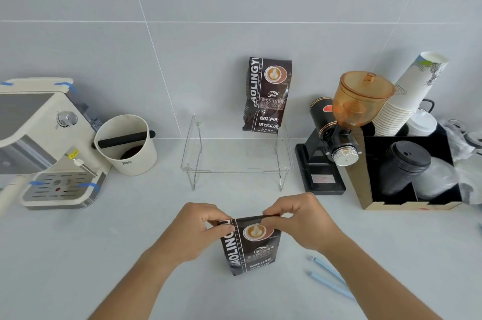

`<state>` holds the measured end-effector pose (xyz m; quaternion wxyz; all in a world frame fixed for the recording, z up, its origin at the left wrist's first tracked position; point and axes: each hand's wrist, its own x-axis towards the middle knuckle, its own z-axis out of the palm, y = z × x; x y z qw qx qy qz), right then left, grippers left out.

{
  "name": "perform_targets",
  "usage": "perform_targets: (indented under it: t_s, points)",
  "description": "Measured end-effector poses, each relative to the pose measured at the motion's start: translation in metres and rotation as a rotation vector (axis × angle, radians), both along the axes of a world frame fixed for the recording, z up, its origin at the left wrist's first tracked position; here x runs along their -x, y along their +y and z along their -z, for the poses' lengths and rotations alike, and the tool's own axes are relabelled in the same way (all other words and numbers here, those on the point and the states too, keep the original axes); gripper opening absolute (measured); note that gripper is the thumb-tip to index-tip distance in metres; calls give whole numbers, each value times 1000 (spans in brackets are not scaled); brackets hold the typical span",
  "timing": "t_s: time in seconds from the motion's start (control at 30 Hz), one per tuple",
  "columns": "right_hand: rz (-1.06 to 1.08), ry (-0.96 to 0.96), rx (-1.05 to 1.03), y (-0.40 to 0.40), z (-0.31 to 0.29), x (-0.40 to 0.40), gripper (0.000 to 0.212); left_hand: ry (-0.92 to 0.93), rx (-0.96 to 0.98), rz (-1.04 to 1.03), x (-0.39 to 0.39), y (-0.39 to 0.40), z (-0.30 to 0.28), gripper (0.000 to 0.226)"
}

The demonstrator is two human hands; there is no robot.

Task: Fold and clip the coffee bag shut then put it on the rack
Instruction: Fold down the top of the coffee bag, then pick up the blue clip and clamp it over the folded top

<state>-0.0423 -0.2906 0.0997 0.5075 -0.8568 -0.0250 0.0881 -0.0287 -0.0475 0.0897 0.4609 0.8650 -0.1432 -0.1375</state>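
A dark brown coffee bag (250, 249) stands upright on the grey counter in front of me. My left hand (200, 231) pinches the left end of its top edge and my right hand (300, 223) pinches the right end, with the top bent over between them. A long pale blue clip (330, 276) lies on the counter to the right of the bag, apart from both hands. Behind the bag stands a clear acrylic rack (236, 160). A second coffee bag (266, 95) stands on the rack's right rear part and leans on the wall.
A cream espresso machine (44, 145) and a white knock box (127, 145) sit at the left. At the right are a black grinder (336, 142) with an amber hopper, stacked paper cups (409, 95) and a box of lids (409, 179).
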Motion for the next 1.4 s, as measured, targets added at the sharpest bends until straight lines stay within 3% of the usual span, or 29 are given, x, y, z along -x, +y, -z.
perform_targets:
  t_s: [0.1,0.23,0.4,0.47,0.57,0.7,0.97,1.17,1.4]
  points:
    - [-87,-17,19,-15,-3,-2,10,27,-19,33,-5,4,-2,20]
    - [88,72,-68,-56,-2,2,10,13,-52,41,-6,8,-2,18]
    - [154,257,294,-112,48,30,24,-15,-27,16,-2,6,3,19]
    - [124,358,428,-129,75,47,20,-35,-35,33,0,4,3,23]
    - [111,458,521,-142,104,73,8,-67,-50,40,2,1,3,29]
    - [108,532,639,-144,128,98,13,-91,-47,23,3,-1,5,26]
    - [238,535,618,-143,140,104,25,-89,-32,8,4,1,6,22]
    - [200,599,654,-141,137,104,11,-123,-55,-8,8,-2,5,23]
    - [148,624,760,-136,132,106,19,-138,-43,5,12,1,3,37]
